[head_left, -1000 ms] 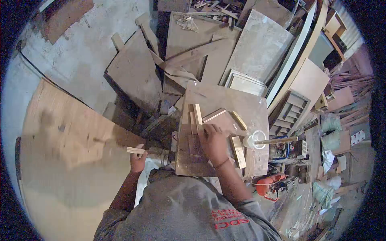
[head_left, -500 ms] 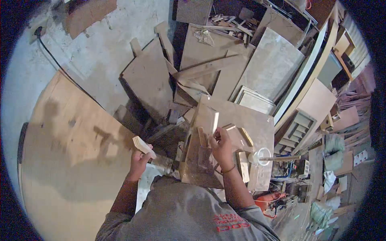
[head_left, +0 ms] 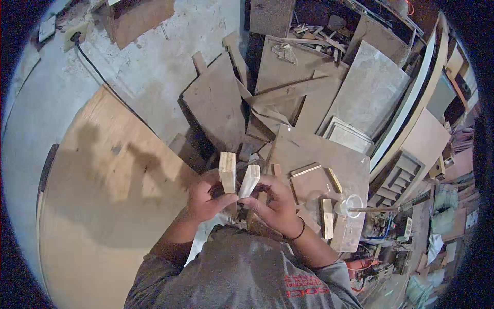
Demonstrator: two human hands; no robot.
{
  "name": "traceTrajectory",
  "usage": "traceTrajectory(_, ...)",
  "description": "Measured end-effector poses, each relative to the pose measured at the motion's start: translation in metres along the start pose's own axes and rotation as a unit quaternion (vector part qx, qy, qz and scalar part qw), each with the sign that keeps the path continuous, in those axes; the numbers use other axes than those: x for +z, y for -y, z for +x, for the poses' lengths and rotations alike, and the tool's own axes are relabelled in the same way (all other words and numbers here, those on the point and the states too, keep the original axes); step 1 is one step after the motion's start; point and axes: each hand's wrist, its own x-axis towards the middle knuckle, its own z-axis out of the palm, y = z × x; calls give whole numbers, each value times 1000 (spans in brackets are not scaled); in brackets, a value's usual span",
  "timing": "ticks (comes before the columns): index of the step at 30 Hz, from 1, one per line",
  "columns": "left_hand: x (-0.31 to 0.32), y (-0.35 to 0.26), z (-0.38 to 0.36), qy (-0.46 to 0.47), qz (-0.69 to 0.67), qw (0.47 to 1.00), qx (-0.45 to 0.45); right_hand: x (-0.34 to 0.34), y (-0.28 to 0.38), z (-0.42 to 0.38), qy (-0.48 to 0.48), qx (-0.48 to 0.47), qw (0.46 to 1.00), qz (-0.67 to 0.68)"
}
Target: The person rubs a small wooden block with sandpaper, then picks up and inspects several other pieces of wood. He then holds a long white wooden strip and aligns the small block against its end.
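Note:
My left hand (head_left: 205, 200) is closed on a short plywood block (head_left: 227, 171), its layered end facing up. A second, slimmer wood block (head_left: 250, 179) is gripped in my right hand (head_left: 275, 206). Both pieces stand upright side by side in front of my chest, with a narrow gap between their upper ends, and the two thumbs nearly meet below them. Just right of my right hand is the worktable (head_left: 309, 147), with a wood strip (head_left: 328, 219) and a framed wooden piece (head_left: 311, 183) lying on it.
A white tub (head_left: 352, 206) with a stick (head_left: 381, 208) across it sits at the table's right edge. To my left stands a large plywood sheet (head_left: 118, 206). Dusty boards (head_left: 218, 103) lean against the wall behind, and a slotted wooden tray (head_left: 399, 180) is at right.
Both hands have come together in front of my chest, the left moving right and the right moving left, bringing the two wood pieces side by side. The view has shifted slightly.

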Motion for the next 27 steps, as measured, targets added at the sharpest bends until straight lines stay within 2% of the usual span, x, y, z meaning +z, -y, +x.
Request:
traceTrajectory(6, 4, -27, 16, 37, 34, 996, 77, -9, 17, 6, 1, -82, 996, -46)
traceTrajectory(9, 10, -55, 22, 59, -5, 998, 35, -11, 25, 8, -11, -71, 997, -28)
traceTrajectory(10, 10, -60, 25, 62, 8, 997, 49, -11, 27, 9, -17, -58, 998, -11)
traceTrajectory(13, 8, -72, 34, 71, 63, 992, 86, -14, 24, 10, -19, -109, 994, -25)
traceTrajectory(15, 5, -78, 40, 80, 126, 983, 107, -16, 30, 11, -41, -88, 994, -51)
traceTrajectory(21, 14, -95, 43, 12, 104, 977, 184, -18, 31, 9, -50, -120, 989, -67)
traceTrajectory(27, 13, -96, 39, 29, 185, 955, 229, -21, 28, -2, -57, -123, 986, -97)
